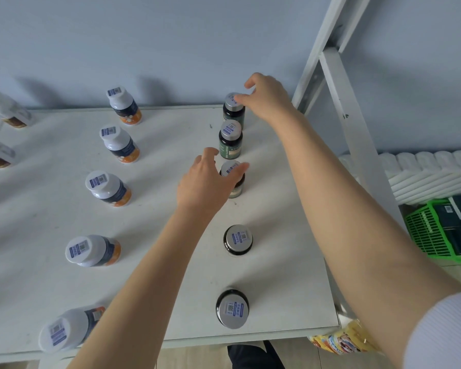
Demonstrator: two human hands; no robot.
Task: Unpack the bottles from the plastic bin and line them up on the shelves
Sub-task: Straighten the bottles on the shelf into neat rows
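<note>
Two rows of bottles stand on the white shelf (282, 275). The right row holds several dark green bottles with silver caps. My right hand (268, 99) reaches to the back and pinches the cap of the farthest dark bottle (233, 113). A second dark bottle (230, 141) stands free just in front of it. My left hand (206, 182) grips the third dark bottle (236, 187), thumb lying over its cap. Two more dark bottles (238, 239) (232, 308) stand nearer me. The left row holds several white-capped bottles with orange labels (108, 189).
A green plastic bin (426, 233) with dark boxes sits low at the right, beyond the shelf edge. The white shelf upright (338, 83) rises at the back right corner. White ribbed material (423, 177) lies behind it. More bottles (7, 110) stand at the far left.
</note>
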